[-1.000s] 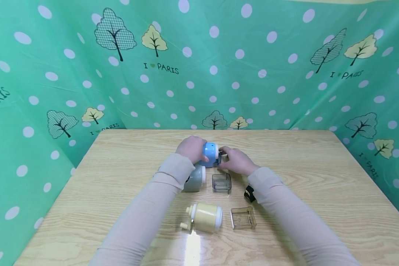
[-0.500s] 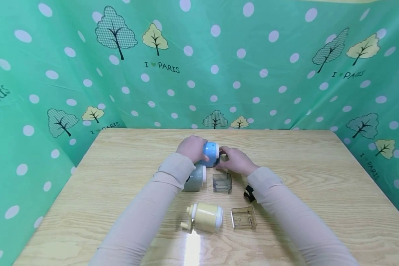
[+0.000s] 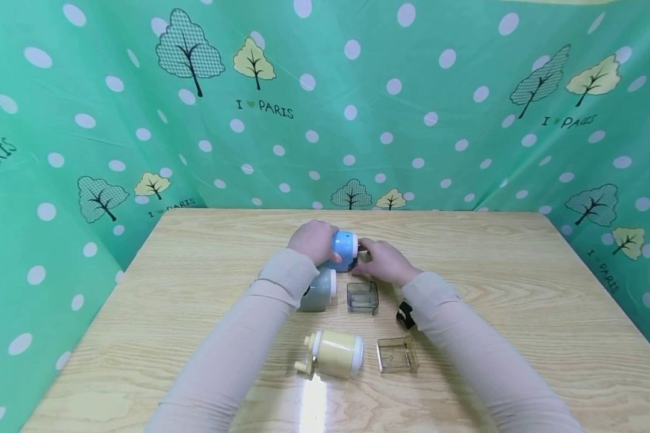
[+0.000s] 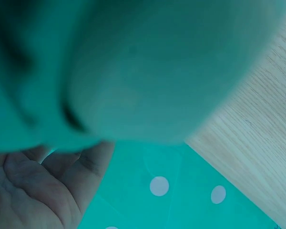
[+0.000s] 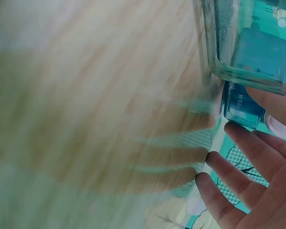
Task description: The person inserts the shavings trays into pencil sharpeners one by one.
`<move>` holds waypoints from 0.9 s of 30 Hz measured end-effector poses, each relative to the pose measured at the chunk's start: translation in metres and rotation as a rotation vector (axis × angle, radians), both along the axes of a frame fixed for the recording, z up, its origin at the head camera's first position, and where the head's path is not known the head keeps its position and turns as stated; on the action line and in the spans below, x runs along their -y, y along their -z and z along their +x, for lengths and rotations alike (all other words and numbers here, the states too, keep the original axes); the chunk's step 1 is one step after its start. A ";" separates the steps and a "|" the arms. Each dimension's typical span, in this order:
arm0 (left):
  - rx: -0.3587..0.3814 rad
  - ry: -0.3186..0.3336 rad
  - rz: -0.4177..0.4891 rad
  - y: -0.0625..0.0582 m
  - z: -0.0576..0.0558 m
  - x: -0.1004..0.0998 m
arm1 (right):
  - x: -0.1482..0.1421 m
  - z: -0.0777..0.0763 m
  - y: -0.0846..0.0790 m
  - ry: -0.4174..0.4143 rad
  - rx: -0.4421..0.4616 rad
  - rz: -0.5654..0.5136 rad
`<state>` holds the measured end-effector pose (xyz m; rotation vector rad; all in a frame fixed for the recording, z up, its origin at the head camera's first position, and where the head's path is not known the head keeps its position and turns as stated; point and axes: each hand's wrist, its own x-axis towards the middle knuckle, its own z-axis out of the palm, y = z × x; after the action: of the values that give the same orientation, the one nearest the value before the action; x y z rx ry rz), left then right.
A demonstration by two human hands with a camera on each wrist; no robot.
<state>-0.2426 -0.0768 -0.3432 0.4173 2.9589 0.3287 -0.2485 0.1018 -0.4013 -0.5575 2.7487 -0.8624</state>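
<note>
A blue crank pencil sharpener (image 3: 342, 250) lies on its side at the back of the table. My left hand (image 3: 312, 242) grips its body from the left, the thumb along its near side. At its white-rimmed right end, my right hand (image 3: 383, 262) holds its small dark see-through drawer (image 5: 243, 106) between thumb and fingers. The drawer sits mostly inside the sharpener. Just nearer lies a grey sharpener (image 3: 318, 291), partly behind my left sleeve, with its clear smoky drawer (image 3: 362, 298) apart on the right. A large blurred shape covers much of the left wrist view.
Closer to me lies a yellow sharpener (image 3: 336, 354), its crank pointing left. A brownish clear drawer (image 3: 397, 355) rests to its right. Beside my right sleeve is a black object (image 3: 405, 315), partly hidden. A green patterned curtain (image 3: 325, 120) stands behind the wooden table (image 3: 493, 264).
The dark drawer has gone slightly left, further into the blue sharpener, with my right fingers following. My left hand has stayed on the body. The head view has shifted slightly.
</note>
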 end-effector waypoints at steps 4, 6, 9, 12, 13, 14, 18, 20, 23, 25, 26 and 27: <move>0.000 0.000 0.005 0.000 0.000 0.000 | -0.001 0.000 0.000 -0.002 0.005 -0.004; 0.001 -0.002 0.003 0.000 0.000 0.000 | -0.002 -0.001 0.001 -0.001 0.006 -0.001; -0.001 -0.001 -0.001 -0.001 0.000 -0.001 | -0.003 -0.002 0.002 0.001 0.009 -0.003; -0.002 0.000 -0.001 0.000 0.000 0.000 | -0.003 -0.002 0.002 0.001 0.016 -0.010; -0.002 0.000 0.000 0.000 0.000 0.000 | -0.003 -0.002 0.002 0.000 0.016 -0.013; -0.002 0.000 0.001 0.000 0.000 0.000 | -0.003 -0.002 0.002 -0.001 0.017 -0.015; -0.005 0.002 0.002 0.001 0.000 0.000 | -0.002 -0.001 0.002 -0.004 0.013 -0.019; -0.007 0.003 0.000 0.001 0.000 0.000 | -0.002 -0.002 0.002 -0.003 0.011 -0.018; -0.010 0.004 0.000 0.001 0.000 0.001 | -0.002 -0.002 0.002 0.001 0.012 -0.020; -0.012 0.007 0.002 0.001 0.000 0.001 | -0.002 -0.002 0.003 0.005 0.013 -0.022; -0.014 0.008 0.003 0.001 0.000 0.001 | -0.002 -0.003 0.003 0.007 0.014 -0.023; -0.016 0.010 0.003 0.001 0.000 0.001 | -0.002 -0.003 0.004 0.009 0.014 -0.025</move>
<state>-0.2423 -0.0775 -0.3444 0.4369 2.9708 0.3309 -0.2514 0.1042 -0.4049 -0.5419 2.7329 -0.9010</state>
